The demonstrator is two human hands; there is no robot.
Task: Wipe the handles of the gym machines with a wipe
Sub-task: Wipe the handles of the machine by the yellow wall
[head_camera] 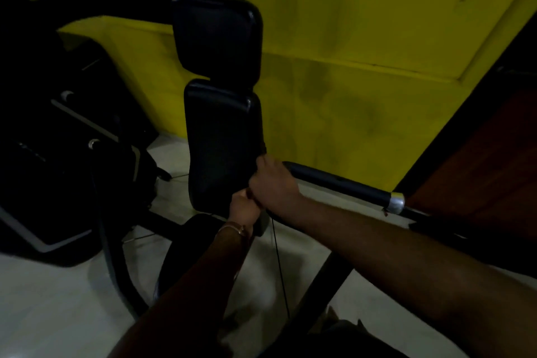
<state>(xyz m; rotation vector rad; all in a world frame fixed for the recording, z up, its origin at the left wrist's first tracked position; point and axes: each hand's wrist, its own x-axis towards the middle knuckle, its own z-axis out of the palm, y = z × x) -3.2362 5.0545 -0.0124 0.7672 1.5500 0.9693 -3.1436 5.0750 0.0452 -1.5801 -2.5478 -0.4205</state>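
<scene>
Head view: the right hand (273, 183) is curled over the inner end of the handle (340, 183), the left hand (242, 209) closed just below, touching; no wipe is visible; full-length strokes are advised.

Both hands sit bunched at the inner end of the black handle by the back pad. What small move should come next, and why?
Probably slide the right hand outward along the handle toward its silver cap. Both hands meet at the inner end beside the back pad, the left hand just below, and the rest of the grip lies uncovered. No wipe is visible, so I cannot tell which hand holds it.
</scene>
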